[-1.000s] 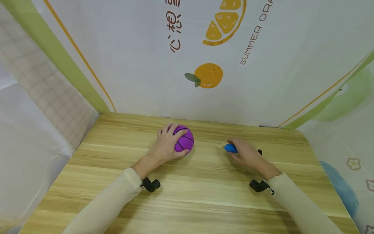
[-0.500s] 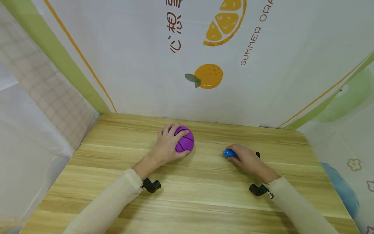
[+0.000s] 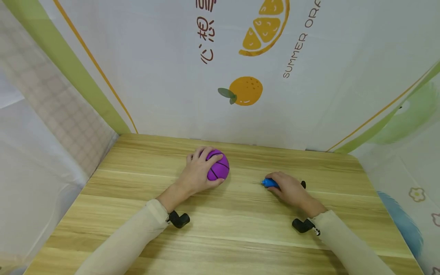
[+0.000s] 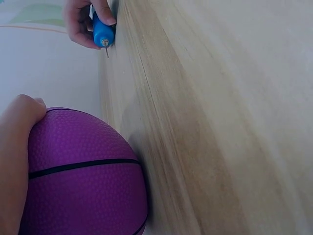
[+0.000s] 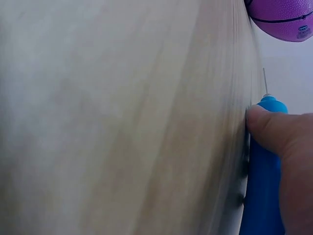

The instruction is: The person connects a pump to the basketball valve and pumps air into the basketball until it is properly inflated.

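My left hand point(image 3: 197, 172) curls around the purple ball point(image 3: 217, 170) resting mid-bench point(image 3: 240, 229); well apart to its right, my right hand point(image 3: 290, 190) pinches a blue pump point(image 3: 270, 183) lying on the wood, needle toward the ball.

"SUMMER OR…", cut off, and Chinese characters "心想" on the backdrop point(image 3: 309, 95); ball print illegible.

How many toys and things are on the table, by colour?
Purple: 1, the ball under the left hand
Blue: 1, the pump with a needle, gripped by the right hand
Total: 2 things on the wooden table
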A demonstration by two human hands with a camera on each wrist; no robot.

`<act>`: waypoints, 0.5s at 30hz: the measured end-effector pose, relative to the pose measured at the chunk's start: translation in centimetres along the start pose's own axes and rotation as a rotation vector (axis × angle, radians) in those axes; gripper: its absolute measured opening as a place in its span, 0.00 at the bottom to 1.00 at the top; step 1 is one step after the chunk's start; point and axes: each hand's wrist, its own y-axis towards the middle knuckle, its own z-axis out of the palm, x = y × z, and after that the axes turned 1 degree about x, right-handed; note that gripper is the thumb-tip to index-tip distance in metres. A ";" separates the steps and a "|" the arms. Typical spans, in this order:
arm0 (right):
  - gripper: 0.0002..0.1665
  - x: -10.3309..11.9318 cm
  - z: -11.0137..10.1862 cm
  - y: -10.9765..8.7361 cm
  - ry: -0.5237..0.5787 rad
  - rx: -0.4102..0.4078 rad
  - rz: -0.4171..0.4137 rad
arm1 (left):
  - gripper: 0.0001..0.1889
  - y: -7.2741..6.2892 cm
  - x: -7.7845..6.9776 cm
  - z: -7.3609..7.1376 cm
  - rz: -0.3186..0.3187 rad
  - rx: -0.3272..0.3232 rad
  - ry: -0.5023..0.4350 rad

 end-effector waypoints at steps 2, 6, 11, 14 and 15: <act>0.21 0.0 0.1 0.0 0.003 -0.001 0.005 | 0.39 0.0 0.0 0.1 0.001 -0.003 0.002; 0.22 0.0 0.2 -0.1 -0.006 -0.005 0.011 | 0.39 -0.1 0.0 0.3 0.005 -0.011 0.012; 0.22 0.0 0.2 -0.1 -0.023 -0.015 0.011 | 0.39 -0.1 -0.2 0.1 0.014 -0.017 0.022; 0.23 0.0 0.2 -0.1 -0.028 -0.017 0.013 | 0.40 -0.1 -0.3 0.0 0.017 -0.018 0.026; 0.23 0.0 0.2 -0.1 -0.031 -0.015 0.013 | 0.40 -0.1 -0.4 0.0 0.017 -0.017 0.026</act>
